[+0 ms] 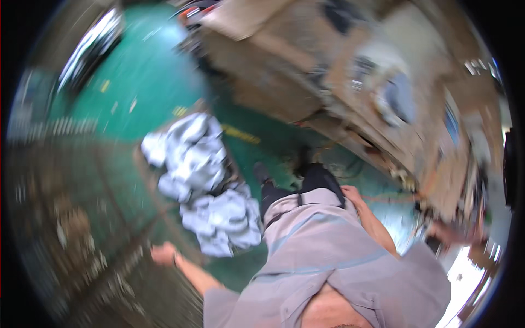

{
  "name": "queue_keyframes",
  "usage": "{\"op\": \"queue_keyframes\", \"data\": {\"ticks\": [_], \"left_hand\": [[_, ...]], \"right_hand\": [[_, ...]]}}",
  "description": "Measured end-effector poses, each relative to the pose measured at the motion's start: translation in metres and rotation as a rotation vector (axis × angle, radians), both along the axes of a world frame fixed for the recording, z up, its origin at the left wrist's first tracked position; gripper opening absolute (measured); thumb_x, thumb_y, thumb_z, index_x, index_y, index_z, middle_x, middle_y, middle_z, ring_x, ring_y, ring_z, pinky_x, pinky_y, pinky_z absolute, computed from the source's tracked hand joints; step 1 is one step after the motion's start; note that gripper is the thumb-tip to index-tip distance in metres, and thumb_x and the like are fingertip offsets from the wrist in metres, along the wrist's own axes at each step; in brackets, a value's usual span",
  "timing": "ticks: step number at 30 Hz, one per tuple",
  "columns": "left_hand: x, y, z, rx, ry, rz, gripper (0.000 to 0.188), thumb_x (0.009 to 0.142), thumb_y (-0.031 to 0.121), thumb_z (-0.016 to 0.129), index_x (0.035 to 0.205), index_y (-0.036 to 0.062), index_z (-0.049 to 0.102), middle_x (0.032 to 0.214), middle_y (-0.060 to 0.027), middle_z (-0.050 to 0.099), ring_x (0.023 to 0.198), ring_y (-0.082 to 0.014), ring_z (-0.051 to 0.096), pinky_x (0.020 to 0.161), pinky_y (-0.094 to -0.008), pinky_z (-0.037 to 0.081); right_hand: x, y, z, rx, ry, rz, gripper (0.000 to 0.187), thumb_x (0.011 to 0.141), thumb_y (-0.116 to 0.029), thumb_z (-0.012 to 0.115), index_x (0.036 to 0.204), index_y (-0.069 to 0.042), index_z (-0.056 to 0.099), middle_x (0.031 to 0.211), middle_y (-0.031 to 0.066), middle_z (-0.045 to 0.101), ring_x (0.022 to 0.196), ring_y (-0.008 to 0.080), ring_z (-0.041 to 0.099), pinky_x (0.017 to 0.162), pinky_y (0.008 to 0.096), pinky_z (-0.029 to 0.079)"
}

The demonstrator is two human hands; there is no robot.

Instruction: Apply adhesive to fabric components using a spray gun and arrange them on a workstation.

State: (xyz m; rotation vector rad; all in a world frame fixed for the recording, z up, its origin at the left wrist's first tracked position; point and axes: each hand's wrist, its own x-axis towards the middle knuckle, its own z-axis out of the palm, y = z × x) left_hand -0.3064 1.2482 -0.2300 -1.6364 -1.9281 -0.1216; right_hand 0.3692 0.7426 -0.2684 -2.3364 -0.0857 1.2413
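Observation:
My left hand point(164, 254) is held out to the left, beside a dark wire-mesh structure. Blur hides whether it touches the mesh, and its fingers are smeared. Down at my right side, close to the dark trousers, hangs my right hand point(351, 194), its fingers too indistinct to read. Nothing can be made out in either hand. A heap of pale, bluish-white cloth point(219, 218) lies in front of me to the left, on a low brownish base point(150, 186). The left hand is nearest this heap but apart from it.
A large workbench point(284, 60) with brown boards runs along the right, with a blurred grey-blue item point(399, 98) on top. The dark mesh structure point(109, 218) stands at the left. Green floor point(136, 82) with yellow marks stretches ahead. Cables lie under the bench.

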Motion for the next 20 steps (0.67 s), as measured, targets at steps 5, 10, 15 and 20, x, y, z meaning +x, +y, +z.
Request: {"op": "queue_keyframes", "data": {"ticks": [5, 10, 15, 20], "left_hand": [[0.077, -0.02, 0.009, -0.291, -0.14, 0.468, 0.041, 0.076, 0.028, 0.065, 0.115, 0.0166, 0.073, 0.122, -0.0185, 0.066, 0.11, -0.0409, 0.065, 0.093, -0.0526, 0.053], [0.155, -0.027, 0.007, -0.505, -0.177, 0.505, 0.044, 0.079, 0.035, 0.063, 0.119, 0.0166, 0.07, 0.132, -0.0238, 0.055, 0.118, -0.046, 0.054, 0.095, -0.0621, 0.048], [0.273, -0.09, -0.045, -0.921, -0.593, -0.027, 0.033, 0.075, 0.026, 0.074, 0.102, 0.007, 0.079, 0.103, -0.0161, 0.076, 0.097, -0.0319, 0.072, 0.085, -0.0412, 0.056], [0.384, -0.188, -0.053, -1.362, -1.156, 0.457, 0.063, 0.084, 0.042, 0.075, 0.138, 0.0132, 0.061, 0.132, -0.0097, 0.066, 0.111, -0.0247, 0.065, 0.095, -0.042, 0.052]], "right_hand": [[0.032, -0.03, -0.012, -0.026, 0.034, -0.298, 0.028, 0.084, -0.024, 0.064, 0.103, -0.007, 0.076, 0.079, 0.0083, 0.073, 0.064, 0.0153, 0.067, 0.06, 0.031, 0.052], [0.109, -0.01, 0.013, 0.173, -0.181, -0.281, 0.032, 0.085, -0.023, 0.064, 0.108, -0.002, 0.074, 0.076, 0.0101, 0.072, 0.066, 0.0177, 0.068, 0.063, 0.0331, 0.053], [0.234, 0.068, 0.051, 0.479, -0.492, -0.176, 0.035, 0.085, -0.024, 0.064, 0.109, 0.0, 0.071, 0.084, 0.0154, 0.073, 0.076, 0.0296, 0.071, 0.071, 0.0403, 0.054], [0.367, 0.159, 0.066, 0.367, -0.745, -0.183, 0.055, 0.086, -0.031, 0.067, 0.133, -0.006, 0.055, 0.1, 0.0178, 0.074, 0.092, 0.0354, 0.071, 0.081, 0.0464, 0.054]]}}
